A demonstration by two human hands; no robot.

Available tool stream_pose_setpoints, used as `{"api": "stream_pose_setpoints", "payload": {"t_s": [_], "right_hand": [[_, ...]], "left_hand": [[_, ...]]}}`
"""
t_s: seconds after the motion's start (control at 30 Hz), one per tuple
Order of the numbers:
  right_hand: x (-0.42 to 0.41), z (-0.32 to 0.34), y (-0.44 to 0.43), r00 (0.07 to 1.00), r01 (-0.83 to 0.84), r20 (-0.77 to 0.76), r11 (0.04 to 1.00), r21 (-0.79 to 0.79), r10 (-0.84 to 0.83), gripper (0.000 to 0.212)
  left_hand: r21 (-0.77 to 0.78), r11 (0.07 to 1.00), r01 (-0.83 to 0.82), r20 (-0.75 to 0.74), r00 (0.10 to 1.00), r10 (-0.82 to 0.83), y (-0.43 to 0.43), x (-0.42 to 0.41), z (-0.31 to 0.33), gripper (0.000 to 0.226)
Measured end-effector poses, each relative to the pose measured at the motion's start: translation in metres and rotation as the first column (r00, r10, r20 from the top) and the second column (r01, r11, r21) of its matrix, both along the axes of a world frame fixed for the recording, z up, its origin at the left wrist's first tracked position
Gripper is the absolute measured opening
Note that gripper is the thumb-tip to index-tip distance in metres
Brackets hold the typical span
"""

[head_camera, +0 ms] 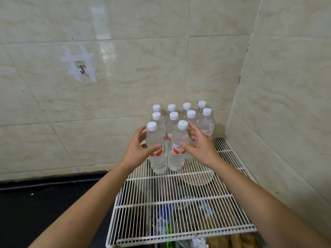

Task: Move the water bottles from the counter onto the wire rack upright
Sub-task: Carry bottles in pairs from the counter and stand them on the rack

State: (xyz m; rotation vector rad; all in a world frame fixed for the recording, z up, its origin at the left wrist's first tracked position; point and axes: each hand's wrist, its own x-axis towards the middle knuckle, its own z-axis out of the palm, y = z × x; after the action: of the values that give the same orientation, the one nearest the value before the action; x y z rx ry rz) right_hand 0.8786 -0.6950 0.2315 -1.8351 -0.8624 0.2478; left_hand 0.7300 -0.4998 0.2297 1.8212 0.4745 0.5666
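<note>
Several clear water bottles with white caps and red-and-white labels stand upright in rows at the back of the white wire rack (pixel 179 199). The front-left bottle (pixel 158 161) and front-right bottle (pixel 177 158) stand side by side nearest me. My left hand (pixel 138 149) is spread around the front-left bottle, thumb lying across its label, fingers straight beside its neck. My right hand (pixel 200 145) is spread beside the front-right bottle, thumb touching its label, fingers extended toward the bottles behind. Neither hand is closed round a bottle.
The rack fills the corner between two tiled walls. A black counter (pixel 44 203) lies to its left. Under the rack are a pale dish (pixel 197 178) and bags (pixel 166 219). A taped hook (pixel 81 68) is on the back wall.
</note>
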Motion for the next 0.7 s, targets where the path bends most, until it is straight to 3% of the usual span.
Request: {"api": "stream_pose_setpoints", "payload": {"t_s": [0.1,0.17,0.23,0.33,0.43,0.53,0.7], "right_hand": [[-0.008,-0.02,-0.003,0.999,-0.015,-0.034,0.988,-0.154,0.01,0.089],[-0.012,-0.034,-0.003,0.998,-0.046,-0.047,0.964,-0.263,0.035,0.083],[-0.017,-0.047,0.0,0.996,-0.081,-0.053,0.935,-0.346,0.067,0.074],[-0.019,-0.061,0.006,0.998,-0.062,-0.028,0.933,-0.355,0.056,0.059],[-0.018,-0.064,0.009,0.996,0.023,0.093,0.933,-0.36,0.011,0.046],[-0.018,-0.065,0.009,0.971,0.082,0.24,0.932,-0.354,0.006,0.048],[-0.01,-0.069,0.012,0.96,0.111,0.279,0.907,-0.406,0.007,0.046]], "left_hand": [[-0.009,0.999,-0.042,-0.228,0.973,0.039,-0.005,-0.003,-0.022,0.097],[-0.039,0.999,-0.002,-0.376,0.927,-0.013,-0.011,-0.004,-0.037,0.074],[0.035,0.998,0.048,-0.459,0.888,-0.026,-0.015,-0.003,-0.051,0.05],[0.146,0.989,0.035,-0.442,0.896,0.034,-0.019,0.001,-0.061,0.039],[0.162,0.986,0.027,-0.41,0.911,0.043,-0.023,0.004,-0.064,0.038],[0.138,0.99,0.004,-0.382,0.923,0.05,-0.023,0.006,-0.07,0.037],[0.181,0.983,-0.002,-0.354,0.933,0.067,-0.021,0.01,-0.08,0.036]]}}
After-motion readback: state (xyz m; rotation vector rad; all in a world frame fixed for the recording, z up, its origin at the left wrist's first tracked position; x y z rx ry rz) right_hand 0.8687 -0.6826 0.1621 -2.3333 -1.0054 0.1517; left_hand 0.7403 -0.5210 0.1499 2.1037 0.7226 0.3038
